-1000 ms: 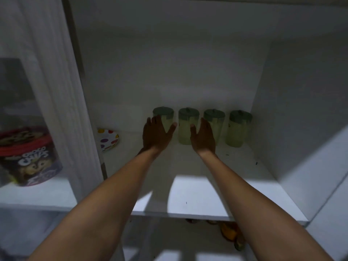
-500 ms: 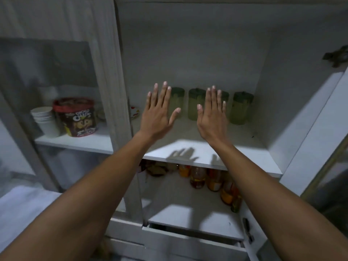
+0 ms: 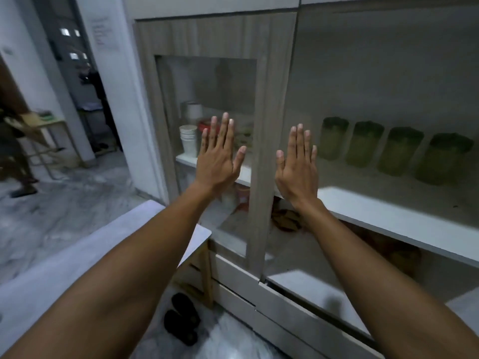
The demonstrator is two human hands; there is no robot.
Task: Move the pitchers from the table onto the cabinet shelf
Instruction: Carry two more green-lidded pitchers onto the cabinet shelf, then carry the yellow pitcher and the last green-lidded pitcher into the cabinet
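Several pale green pitchers with dark green lids stand in a row at the back of the white cabinet shelf; the leftmost pitcher is nearest my hands, the rightmost pitcher is farthest right. My left hand is raised flat in front of the glass cabinet door, fingers spread, holding nothing. My right hand is raised the same way, left of the pitchers and apart from them, also holding nothing.
A white table lies below my left arm. Paper cups and a red tub sit behind the glass. Black sandals lie on the floor. A person stands at far left by a doorway.
Both hands have drawn back out of the cabinet from the pitchers and lifted with fingers spread. The view has swung left and pulled away, bringing the table, floor and doorway into sight.
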